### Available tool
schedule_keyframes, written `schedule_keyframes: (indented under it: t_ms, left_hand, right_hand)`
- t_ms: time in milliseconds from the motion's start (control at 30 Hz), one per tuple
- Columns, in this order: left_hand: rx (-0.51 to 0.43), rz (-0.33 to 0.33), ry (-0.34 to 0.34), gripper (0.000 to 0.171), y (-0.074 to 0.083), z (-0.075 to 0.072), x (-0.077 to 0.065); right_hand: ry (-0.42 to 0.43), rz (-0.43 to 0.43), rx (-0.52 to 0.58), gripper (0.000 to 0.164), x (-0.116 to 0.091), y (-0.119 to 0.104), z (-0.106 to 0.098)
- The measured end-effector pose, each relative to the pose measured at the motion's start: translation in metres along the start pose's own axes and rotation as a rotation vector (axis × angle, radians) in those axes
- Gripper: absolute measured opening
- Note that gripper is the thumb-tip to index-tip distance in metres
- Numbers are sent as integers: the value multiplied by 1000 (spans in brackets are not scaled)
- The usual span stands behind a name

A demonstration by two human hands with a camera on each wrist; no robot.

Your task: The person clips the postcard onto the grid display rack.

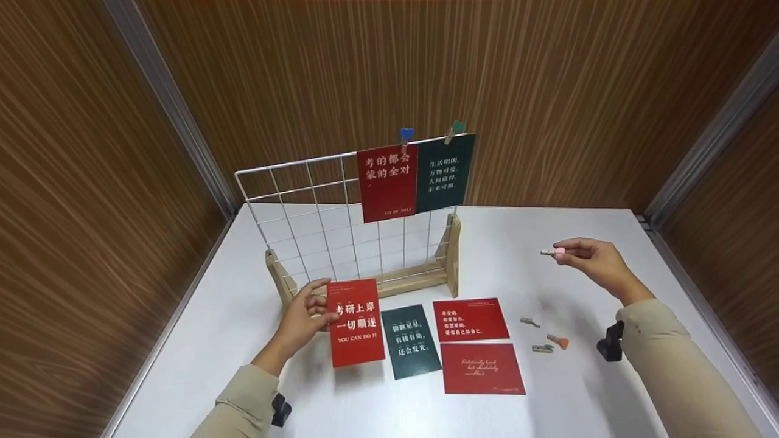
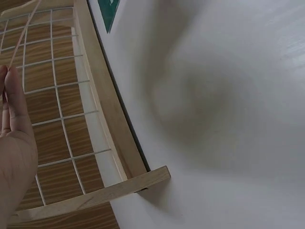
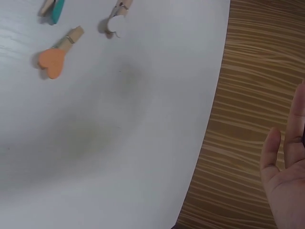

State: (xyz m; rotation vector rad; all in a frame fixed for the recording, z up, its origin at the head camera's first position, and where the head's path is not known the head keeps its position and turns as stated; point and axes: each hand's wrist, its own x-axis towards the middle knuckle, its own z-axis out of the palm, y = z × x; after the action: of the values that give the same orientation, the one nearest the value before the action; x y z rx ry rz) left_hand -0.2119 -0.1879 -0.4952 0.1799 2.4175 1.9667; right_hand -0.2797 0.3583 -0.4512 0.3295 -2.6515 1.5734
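Note:
My left hand [image 1: 304,316] pinches a red card [image 1: 357,347] by its left edge, in front of the wire grid rack [image 1: 322,231]. The card, printed with white writing and "YOU CAN DO IT", is raised over the table. At the right, my right hand [image 1: 599,267] pinches a small wooden clothespin [image 1: 548,252] with a pink end, up above the table. In the left wrist view the card [image 2: 24,36] shows edge-on between thumb and fingers. Only part of the right hand [image 3: 290,186] enters the right wrist view, at its right edge; the clothespin is out of that frame.
A red card [image 1: 387,194] under a blue heart clothespin [image 1: 406,134] and a green card [image 1: 445,176] under a green clothespin [image 1: 455,129] hang on the rack. A green card [image 1: 411,359] and two red cards [image 1: 493,377] lie in front. Several clothespins, one an orange heart [image 3: 51,62], lie right.

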Motion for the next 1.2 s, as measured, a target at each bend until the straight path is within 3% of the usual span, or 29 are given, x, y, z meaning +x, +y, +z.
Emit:
schedule_keyframes:
  t_ms: [167, 467, 767, 967, 1200]
  left_hand:
    - [-12, -3, 13, 69, 10, 0, 2]
    - [-22, 0, 17, 69, 33, -3, 6]
    - [-33, 40, 12, 69, 48, -3, 10]
    - [25, 100, 22, 68, 60, -4, 13]
    - [50, 144, 13, 70, 74, -5, 16]
  right_hand:
    - [0, 9, -35, 44, 5, -8, -4]
    - [7, -52, -2, 41, 16, -32, -10]
    - [25, -75, -15, 38, 26, -59, -15]
    - [34, -104, -13, 35, 32, -76, -16]
    - [80, -66, -48, 35, 38, -95, -14]
